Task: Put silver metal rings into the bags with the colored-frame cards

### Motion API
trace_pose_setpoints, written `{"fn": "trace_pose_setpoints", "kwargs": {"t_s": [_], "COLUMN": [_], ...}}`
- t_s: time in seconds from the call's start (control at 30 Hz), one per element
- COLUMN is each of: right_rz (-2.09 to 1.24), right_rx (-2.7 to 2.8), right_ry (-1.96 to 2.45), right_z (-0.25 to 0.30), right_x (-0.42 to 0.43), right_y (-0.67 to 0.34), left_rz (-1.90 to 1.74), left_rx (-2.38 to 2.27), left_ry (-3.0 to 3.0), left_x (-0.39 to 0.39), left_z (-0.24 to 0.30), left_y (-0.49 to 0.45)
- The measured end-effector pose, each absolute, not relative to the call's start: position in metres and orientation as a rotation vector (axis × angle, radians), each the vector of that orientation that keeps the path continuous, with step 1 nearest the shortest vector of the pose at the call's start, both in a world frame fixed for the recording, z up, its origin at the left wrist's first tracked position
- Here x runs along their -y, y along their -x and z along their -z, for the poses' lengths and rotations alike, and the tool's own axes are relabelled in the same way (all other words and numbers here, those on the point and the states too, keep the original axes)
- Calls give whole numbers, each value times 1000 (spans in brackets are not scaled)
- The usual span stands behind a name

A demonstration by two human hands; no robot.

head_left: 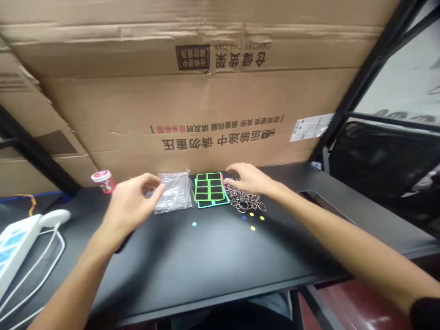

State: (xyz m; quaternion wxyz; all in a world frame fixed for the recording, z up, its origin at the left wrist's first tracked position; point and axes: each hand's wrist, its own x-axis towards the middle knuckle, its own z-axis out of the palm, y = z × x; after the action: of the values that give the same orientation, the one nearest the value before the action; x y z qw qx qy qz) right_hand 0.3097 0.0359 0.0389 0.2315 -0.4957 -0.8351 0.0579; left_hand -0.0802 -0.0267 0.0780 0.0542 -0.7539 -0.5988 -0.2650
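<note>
My left hand (pixel 132 204) hovers at the left edge of a pile of clear plastic bags (pixel 173 192), its fingers loosely curved, thumb apart, holding nothing I can see. My right hand (pixel 250 178) reaches over a heap of metal key rings (pixel 245 201), with thumb and fingers apart and nothing visible between them. Its fingertips are near the right edge of a black sheet with green grid lines (pixel 209 187). Under that sheet lie a blue-edged sheet (pixel 213 203) and a pink-edged one, mostly hidden. I cannot tell whether the right fingers touch the rings.
Small yellow dots (pixel 253 228), a blue dot (pixel 244 217) and a light-blue dot (pixel 194 224) lie on the black table (pixel 192 275). A red tub with a white lid (pixel 104 181) stands back left. At left are a power strip (pixel 15 243) and white cables. Cardboard (pixel 206 96) walls the back.
</note>
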Motion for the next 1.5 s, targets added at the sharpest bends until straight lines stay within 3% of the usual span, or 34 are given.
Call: {"fn": "trace_pose_setpoints", "kwargs": {"t_s": [0.23,0.7,0.8,0.93,1.23,1.5], "right_rz": [-269,-394,-401,-647,-715,-743], "right_rx": [2450,2238,2070,1785,1430,1733], "right_ry": [1536,1416,1285,993,824,1101], "right_z": [-19,11,8,-7,-62,-41], "right_x": [-88,-105,-100,-95,-20,34], "right_y": [-263,-270,-270,-276,-300,-288], "left_rz": [371,326,377,503,536,394], "left_rx": [1947,2023,2003,1911,1616,1756], "left_ry": [2228,2173,2169,2140,2045,2101], "left_x": [-11,-7,-4,2,29,48], "left_z": [-43,-31,-34,-38,-49,-62], "left_y": [46,37,37,41,23,-4]}}
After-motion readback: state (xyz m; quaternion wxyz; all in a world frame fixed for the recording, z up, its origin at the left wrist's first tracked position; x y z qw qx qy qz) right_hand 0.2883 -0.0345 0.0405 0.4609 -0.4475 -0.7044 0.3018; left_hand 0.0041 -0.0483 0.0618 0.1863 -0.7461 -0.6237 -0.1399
